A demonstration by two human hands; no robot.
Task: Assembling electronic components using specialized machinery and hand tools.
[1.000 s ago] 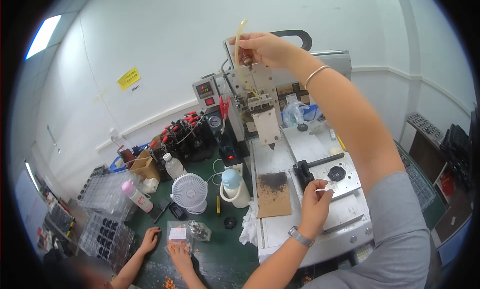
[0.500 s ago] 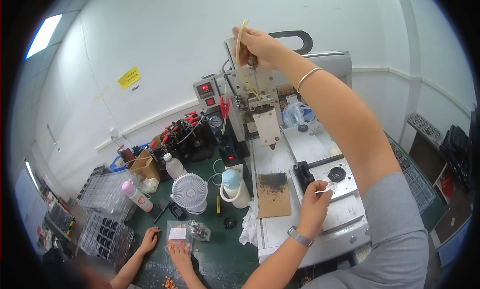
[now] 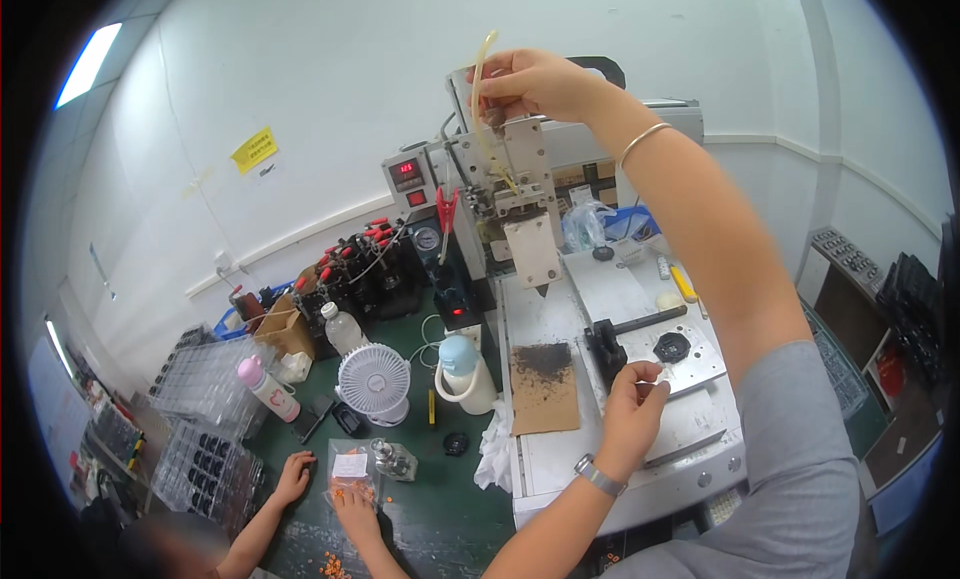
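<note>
My right hand [image 3: 530,84] is raised at the top of a dispensing-type machine head [image 3: 528,164], fingers curled round a brownish knob [image 3: 494,117], partly hidden. A yellowish flexible tube [image 3: 478,89] runs up beside those fingers. Lower down, my left hand [image 3: 632,409] pinches a small white piece [image 3: 661,377], mostly covered by the fingertips. Just beyond it, a black round part [image 3: 673,348] sits on the metal fixture plate [image 3: 708,364]. A black clamp handle [image 3: 650,320] lies across behind. Under the head hangs a pale metal plate [image 3: 533,251] above a dark pointed tip.
Smudged cardboard [image 3: 545,404] lies left of the fixture. On the green table stand a small fan [image 3: 374,382], a blue-lidded cup [image 3: 460,364] and a glass bottle [image 3: 395,461]. A co-worker's hand [image 3: 355,509] touches a bag [image 3: 350,466] with orange bits. A yellow cutter [image 3: 683,282] lies behind.
My right hand has turned and its forearm has shifted rightward, uncovering the yellow cutter. My left hand stays by the fixture; less of the white piece shows.
</note>
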